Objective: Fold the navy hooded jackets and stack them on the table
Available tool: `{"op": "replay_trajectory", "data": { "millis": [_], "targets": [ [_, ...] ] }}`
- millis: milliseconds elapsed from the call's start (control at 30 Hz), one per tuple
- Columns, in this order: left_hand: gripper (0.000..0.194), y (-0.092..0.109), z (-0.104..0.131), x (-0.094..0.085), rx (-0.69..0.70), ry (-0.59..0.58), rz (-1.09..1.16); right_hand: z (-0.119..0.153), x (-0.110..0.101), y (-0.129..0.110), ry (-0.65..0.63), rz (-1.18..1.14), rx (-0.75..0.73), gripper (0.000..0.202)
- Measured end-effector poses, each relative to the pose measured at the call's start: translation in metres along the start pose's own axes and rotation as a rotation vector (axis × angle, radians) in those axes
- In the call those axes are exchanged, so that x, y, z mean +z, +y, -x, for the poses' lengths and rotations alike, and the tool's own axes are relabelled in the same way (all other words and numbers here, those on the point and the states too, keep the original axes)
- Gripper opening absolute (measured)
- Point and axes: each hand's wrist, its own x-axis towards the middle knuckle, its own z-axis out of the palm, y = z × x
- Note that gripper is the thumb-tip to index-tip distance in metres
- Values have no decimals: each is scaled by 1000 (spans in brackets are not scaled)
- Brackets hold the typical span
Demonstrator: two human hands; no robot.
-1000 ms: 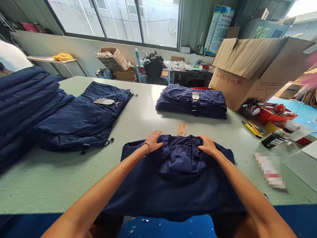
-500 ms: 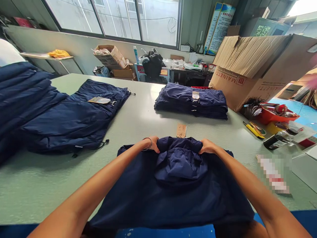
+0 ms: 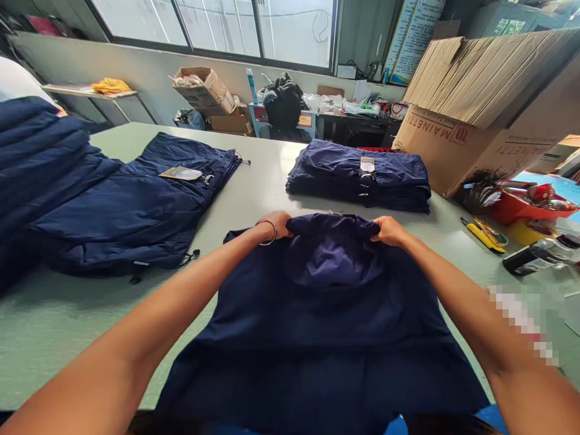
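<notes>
A navy garment (image 3: 326,326) spreads from the near table edge up to both hands. My left hand (image 3: 280,226), with a bracelet at the wrist, is closed on the left side of its gathered top. On the right side of that top, my right hand (image 3: 388,231) grips the cloth between thumb and fingers. Between the hands the fabric bunches into a rounded, crumpled fold. Beyond them lies a folded navy stack (image 3: 357,175) with a tag on top. More navy garments (image 3: 122,211) lie at the left, one with a tag and cords.
The pale green table (image 3: 254,175) carries a large cardboard box (image 3: 448,145) at the back right. Near it are a red tray (image 3: 516,202), a yellow cutter (image 3: 484,237) and a dark bottle (image 3: 534,257). Behind the table stand a cluttered desk and an open carton (image 3: 203,90).
Both hands have moved forward with the garment's top, and more of its body lies stretched toward me. The brown tag beyond the top is now mostly hidden. The view has shifted slightly.
</notes>
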Motion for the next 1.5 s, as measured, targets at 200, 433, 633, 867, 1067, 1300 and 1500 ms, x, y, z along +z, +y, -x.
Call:
{"op": "replay_trajectory", "data": {
  "millis": [200, 433, 633, 867, 1067, 1300, 1500],
  "targets": [
    [28, -4, -43, -10, -123, 216, -64, -51, -17, -17, 203, 251, 54, 27],
    [30, -10, -85, 4, -116, 334, -4, -88, -12, -19, 316, 390, 70, 23],
    [30, -15, -91, -9, -63, 484, 63, -98, -29, -31, 446, 468, 12, 25],
    [24, -12, -58, -30, 9, 615, 7, -64, -48, -41, 551, 501, -68, 26],
    [19, -9, -4, -44, 83, 670, -57, -4, -55, -45, 605, 495, -160, 17],
    [18, -12, 98, -11, 355, 682, -156, 92, -24, -26, 676, 380, -286, 11],
    [29, -20, 182, 90, 443, 534, -87, 188, 66, 22, 445, 250, -314, 28]
  ]
}}
